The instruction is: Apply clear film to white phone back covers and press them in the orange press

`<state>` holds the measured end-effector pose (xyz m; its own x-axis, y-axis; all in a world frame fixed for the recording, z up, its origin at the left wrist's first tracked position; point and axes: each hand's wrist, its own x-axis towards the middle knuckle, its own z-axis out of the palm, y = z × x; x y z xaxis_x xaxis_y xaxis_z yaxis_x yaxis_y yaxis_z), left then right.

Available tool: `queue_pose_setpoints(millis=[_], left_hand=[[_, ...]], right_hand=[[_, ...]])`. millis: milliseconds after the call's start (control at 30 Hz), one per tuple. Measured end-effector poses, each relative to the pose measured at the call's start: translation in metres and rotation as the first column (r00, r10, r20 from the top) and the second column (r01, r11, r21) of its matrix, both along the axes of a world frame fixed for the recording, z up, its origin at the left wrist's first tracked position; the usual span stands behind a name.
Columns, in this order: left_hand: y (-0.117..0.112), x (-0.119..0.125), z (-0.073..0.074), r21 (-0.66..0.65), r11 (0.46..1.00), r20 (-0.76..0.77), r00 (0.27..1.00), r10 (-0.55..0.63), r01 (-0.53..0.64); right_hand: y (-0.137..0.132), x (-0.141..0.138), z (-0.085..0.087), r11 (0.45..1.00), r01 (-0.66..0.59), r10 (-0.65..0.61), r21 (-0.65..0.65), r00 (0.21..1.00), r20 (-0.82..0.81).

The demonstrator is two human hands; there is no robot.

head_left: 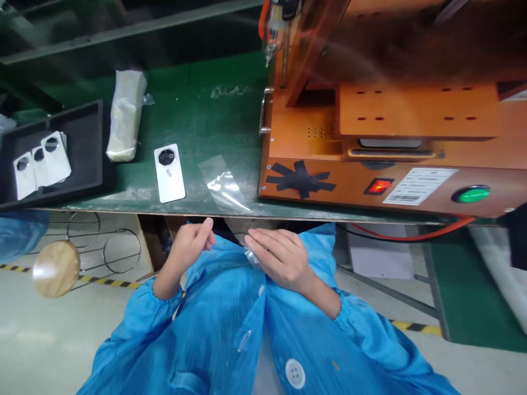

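My left hand (190, 244) is below the green table's (197, 118) front edge, over my blue coat, its fingers curled with thumb against fingertips in a pinch. My right hand (279, 257) lies beside it with fingers together, pressing a small clear film piece (252, 255) against the coat. On the table above them lie a white phone back cover (169, 173) with a dark round camera hole and a clear plastic film strip (223, 184) reaching the table edge.
A black tray (88, 148) at the left holds several white covers (40, 163). A wrapped white bundle (125, 115) lies behind the cover. An orange machine (391, 137) with a red switch (377, 186) and green button (470, 194) fills the right. A wooden stool (56, 268) stands below left.
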<state>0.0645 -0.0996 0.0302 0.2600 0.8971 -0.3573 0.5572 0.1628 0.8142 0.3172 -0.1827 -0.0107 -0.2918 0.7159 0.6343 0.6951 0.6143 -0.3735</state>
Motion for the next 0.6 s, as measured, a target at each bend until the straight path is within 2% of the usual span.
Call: queue_pose_setpoints(millis=[33,100,200,267,367,600], left_hand=[[-0.007,0.003,-0.007,-0.118,0.993,0.121,0.993,-0.01,0.024],[-0.012,0.012,-0.019,-0.261,0.965,0.326,0.943,0.063,0.026],[-0.007,0.025,-0.029,-0.343,0.934,0.462,0.847,0.262,-0.102],[0.003,0.029,-0.03,-0.341,0.917,0.505,0.783,0.364,-0.206],[0.02,0.027,-0.027,-0.296,0.91,0.568,0.712,0.412,-0.29],[0.043,0.022,-0.017,-0.134,0.923,0.606,0.707,0.365,-0.362]], right_hand=[[-0.003,0.0,0.004,1.0,-0.019,0.019,0.01,1.0,0.008],[-0.009,0.001,0.013,0.997,-0.072,0.071,0.029,0.997,0.038],[-0.017,0.004,0.028,0.987,-0.158,0.155,0.029,0.983,0.104],[-0.02,0.006,0.036,0.979,-0.204,0.199,0.015,0.97,0.139],[-0.023,0.007,0.04,0.971,-0.24,0.237,0.001,0.96,0.148],[-0.018,0.004,0.025,0.957,-0.275,0.286,-0.086,0.943,0.17]])
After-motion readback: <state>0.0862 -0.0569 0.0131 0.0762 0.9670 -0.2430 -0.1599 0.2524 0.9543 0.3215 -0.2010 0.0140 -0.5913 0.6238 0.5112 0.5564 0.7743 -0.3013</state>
